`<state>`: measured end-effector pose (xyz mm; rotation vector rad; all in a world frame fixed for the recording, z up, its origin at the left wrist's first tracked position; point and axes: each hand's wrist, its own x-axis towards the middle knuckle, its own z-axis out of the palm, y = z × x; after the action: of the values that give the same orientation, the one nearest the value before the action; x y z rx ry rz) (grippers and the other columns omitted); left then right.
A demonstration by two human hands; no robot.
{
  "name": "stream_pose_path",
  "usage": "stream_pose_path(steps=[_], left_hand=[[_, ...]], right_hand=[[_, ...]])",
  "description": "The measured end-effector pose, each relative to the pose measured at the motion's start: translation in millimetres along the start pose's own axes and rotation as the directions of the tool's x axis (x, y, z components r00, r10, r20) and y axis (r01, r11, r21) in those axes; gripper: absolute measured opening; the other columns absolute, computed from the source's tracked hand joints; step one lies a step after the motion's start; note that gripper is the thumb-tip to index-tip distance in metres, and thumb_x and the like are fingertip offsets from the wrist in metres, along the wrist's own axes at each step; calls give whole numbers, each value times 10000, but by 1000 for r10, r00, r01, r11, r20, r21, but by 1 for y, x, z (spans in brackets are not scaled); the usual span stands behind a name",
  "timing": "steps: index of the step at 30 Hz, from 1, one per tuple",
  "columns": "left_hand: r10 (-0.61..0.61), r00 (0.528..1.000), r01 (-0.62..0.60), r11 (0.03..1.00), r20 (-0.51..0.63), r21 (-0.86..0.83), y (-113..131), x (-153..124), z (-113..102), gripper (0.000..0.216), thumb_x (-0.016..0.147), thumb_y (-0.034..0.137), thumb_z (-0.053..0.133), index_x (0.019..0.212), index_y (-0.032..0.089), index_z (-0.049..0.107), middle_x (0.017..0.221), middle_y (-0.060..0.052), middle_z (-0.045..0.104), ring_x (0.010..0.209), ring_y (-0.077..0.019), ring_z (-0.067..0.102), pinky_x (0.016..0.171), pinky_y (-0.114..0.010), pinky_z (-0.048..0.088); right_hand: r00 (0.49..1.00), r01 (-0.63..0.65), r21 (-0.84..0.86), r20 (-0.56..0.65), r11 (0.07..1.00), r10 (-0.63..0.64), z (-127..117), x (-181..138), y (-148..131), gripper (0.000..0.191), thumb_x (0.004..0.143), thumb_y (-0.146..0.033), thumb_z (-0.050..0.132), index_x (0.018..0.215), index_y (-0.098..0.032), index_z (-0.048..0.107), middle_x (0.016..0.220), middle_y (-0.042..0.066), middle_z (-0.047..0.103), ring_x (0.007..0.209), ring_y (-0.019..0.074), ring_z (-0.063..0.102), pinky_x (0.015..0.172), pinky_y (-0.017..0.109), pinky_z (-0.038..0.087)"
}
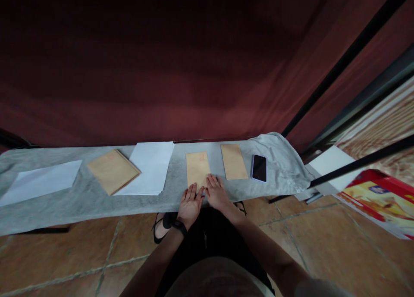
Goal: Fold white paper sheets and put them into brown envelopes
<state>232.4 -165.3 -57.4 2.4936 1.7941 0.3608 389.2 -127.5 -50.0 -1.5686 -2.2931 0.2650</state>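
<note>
A brown paper envelope with a reddish printed mark near its top lies in front of me on the cloth-covered table. My left hand rests flat over its near left end, fingers stretched out. Flat on the near right part of the same envelope is my right hand, its fingers also extended. Both hands press from above and grip nothing; they cover the envelope's near edge. Just to the right lies a second brown envelope, apart from my hands.
A phone lies at the table's right. Left are white paper sheets, a stack of brown envelopes overlapping them, and another white sheet. Grey cloth covers the narrow table. A red-yellow box stands right, near black metal bars.
</note>
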Motion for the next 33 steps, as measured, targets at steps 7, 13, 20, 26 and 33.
stream_pose_path(steps=[7,13,20,26,33], left_hand=[[-134,988,124,984,-77,-125,-2,1,2,450,982,271,443,1392,124,553,1570,-183,412,1449,-301,403,1155,-434,396],[-489,868,398,788,-84,-469,-5,18,-5,557,883,240,596,1411,98,493,1464,-226,509,1329,-308,545,1072,-413,484],[-652,719,487,223,242,-845,-22,43,-18,631,704,202,760,1300,120,570,898,-72,736,808,-221,716,797,-373,573],[-538,818,277,60,203,-959,9,47,-34,540,689,367,801,1167,143,688,914,-68,747,865,-215,695,853,-359,544],[-512,819,226,-125,258,-966,44,35,-35,600,778,599,720,1225,204,651,1178,-118,717,1047,-232,682,852,-335,543]], right_hand=[[993,97,-12,-67,995,-97,20,-63,-24,596,1021,-368,448,1537,-82,364,1590,153,384,1485,259,337,1225,457,279],[988,85,37,-135,996,-79,20,-54,-22,516,993,-237,467,1496,-126,438,1532,120,485,1423,225,415,1214,442,301],[985,-2,31,-172,1000,7,13,-34,-38,454,957,-236,524,1400,-137,546,1341,142,623,1238,285,539,1134,459,397],[955,-204,374,-129,905,269,-7,-10,-35,402,924,-195,539,1320,-174,608,1320,168,643,1141,300,613,999,436,478],[811,-265,961,179,77,557,-18,8,-23,270,894,-443,575,889,-186,659,856,66,741,850,212,697,831,357,574]])
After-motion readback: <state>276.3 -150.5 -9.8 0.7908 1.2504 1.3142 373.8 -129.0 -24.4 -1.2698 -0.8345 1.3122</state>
